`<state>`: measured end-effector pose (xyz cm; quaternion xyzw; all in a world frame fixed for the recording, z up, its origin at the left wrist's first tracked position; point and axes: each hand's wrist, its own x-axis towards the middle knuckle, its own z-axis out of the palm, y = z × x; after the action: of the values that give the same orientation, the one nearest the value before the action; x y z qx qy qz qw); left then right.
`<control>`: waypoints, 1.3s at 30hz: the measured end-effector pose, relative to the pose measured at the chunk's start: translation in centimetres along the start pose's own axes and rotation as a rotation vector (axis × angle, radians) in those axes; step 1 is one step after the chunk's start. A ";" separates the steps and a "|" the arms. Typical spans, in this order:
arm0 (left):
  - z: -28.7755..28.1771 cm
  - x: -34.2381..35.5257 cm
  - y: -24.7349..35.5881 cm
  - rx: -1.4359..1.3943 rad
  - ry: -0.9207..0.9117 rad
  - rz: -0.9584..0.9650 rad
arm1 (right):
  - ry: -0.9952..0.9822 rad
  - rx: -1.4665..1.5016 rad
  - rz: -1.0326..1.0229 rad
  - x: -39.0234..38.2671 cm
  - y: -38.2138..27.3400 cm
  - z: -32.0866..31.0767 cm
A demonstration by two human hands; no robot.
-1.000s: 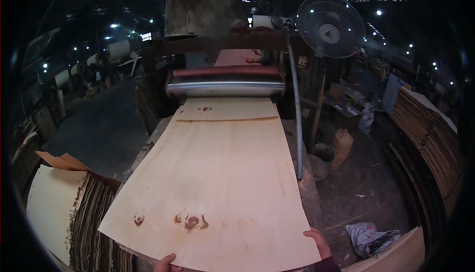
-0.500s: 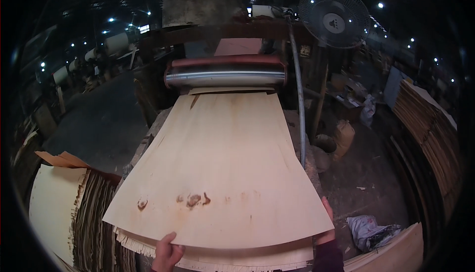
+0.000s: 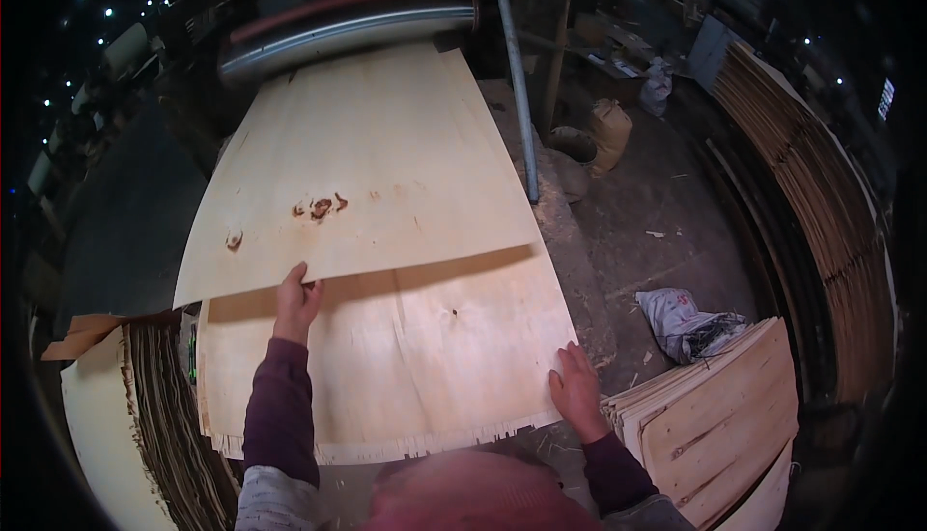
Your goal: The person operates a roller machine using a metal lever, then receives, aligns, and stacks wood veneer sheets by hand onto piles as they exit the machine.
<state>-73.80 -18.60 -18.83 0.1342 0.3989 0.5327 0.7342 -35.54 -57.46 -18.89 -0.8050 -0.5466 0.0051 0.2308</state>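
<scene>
A pale wood veneer sheet [image 3: 367, 145] with brown knots runs away from me, its far end at the metal roller [image 3: 357, 37]. My left hand [image 3: 297, 301] pinches its near edge, which is raised a little. Beneath it lies another veneer sheet [image 3: 454, 357] with a small dark knot and a ragged near edge, on top of a stack. At the right edge of that lower sheet rests my right hand [image 3: 577, 391], fingers apart, thumb over the wood. The top sheet hides the far part of the lower one.
Veneer stacks stand at left [image 3: 145, 415] and near right [image 3: 719, 425], with a taller stack [image 3: 811, 183] farther right. A metal pole [image 3: 515, 77] rises beside the roller. A white sack [image 3: 681, 323] and a brown sack [image 3: 609, 135] sit on the floor.
The top sheet has moved away from me toward the roller, baring the lower sheet. My left hand went forward with its edge; my right hand left that sheet for the lower one. The view shifted.
</scene>
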 end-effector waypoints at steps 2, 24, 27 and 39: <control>1.2 2.1 0.2 -0.012 0.058 -0.107 | -0.039 -0.011 0.085 0.0 0.2 -0.1; -11.1 -34.1 -8.7 -0.293 -0.251 -0.242 | -0.429 1.537 0.250 11.6 -8.6 -17.6; -8.1 -31.9 -5.4 -0.451 -0.266 -0.039 | -0.386 1.469 0.282 9.1 -3.4 -12.5; -9.8 -33.2 -6.3 0.168 0.022 -0.130 | -0.443 1.426 0.444 6.0 -1.9 -12.5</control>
<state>-80.50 -52.88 -14.41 0.1634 0.4580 0.4499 0.7491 -31.55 -56.19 -5.56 -0.5327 -0.2707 0.5622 0.5717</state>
